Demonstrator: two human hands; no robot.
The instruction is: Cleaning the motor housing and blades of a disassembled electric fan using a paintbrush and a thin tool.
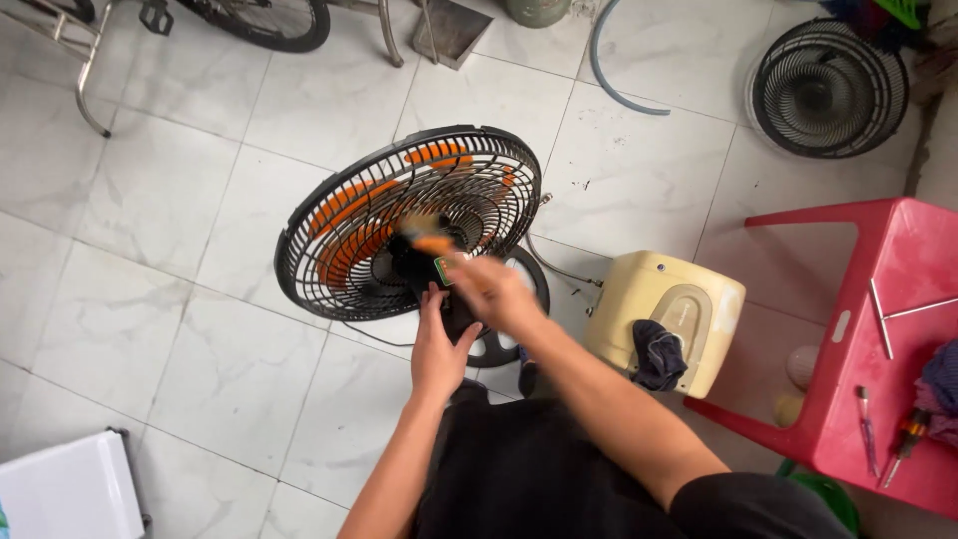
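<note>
A: Head view, looking down. Black electric fan (399, 235) with orange blades (344, 215) stands on the white tiled floor (170, 200), grille tilted back, just ahead of the person's knees.

B: Hands?

A: Left hand (437, 344) rests against the fan's back, at the motor housing below the grille, fingers pointing up and spread along it; it looks pressed on rather than wrapped round. Right hand (494, 289) is blurred, closed round the handle of a small paintbrush (431, 238), whose orange ferrule and bristle end sit over the grille near its centre.

B: Brush touching the grille?

A: Cannot tell; the blur hides it. It overlaps the wires near the hub.

B: Around them?

A: Cream-coloured plastic casing (664, 314) on the floor just right of the fan, a dark cloth (657, 354) draped on its front. Thin cord (559, 268) runs between fan and casing. Red plastic table (898, 339) at the right edge, with a screwdriver (906, 439) and a pen-like tool (866, 429) lying on it. A loose black fan grille (828, 88) leans at top right, well apart. Bicycle wheel (274, 22) and a metal frame (85, 60) along the top edge. White box (70, 494) at the bottom left corner.
</note>
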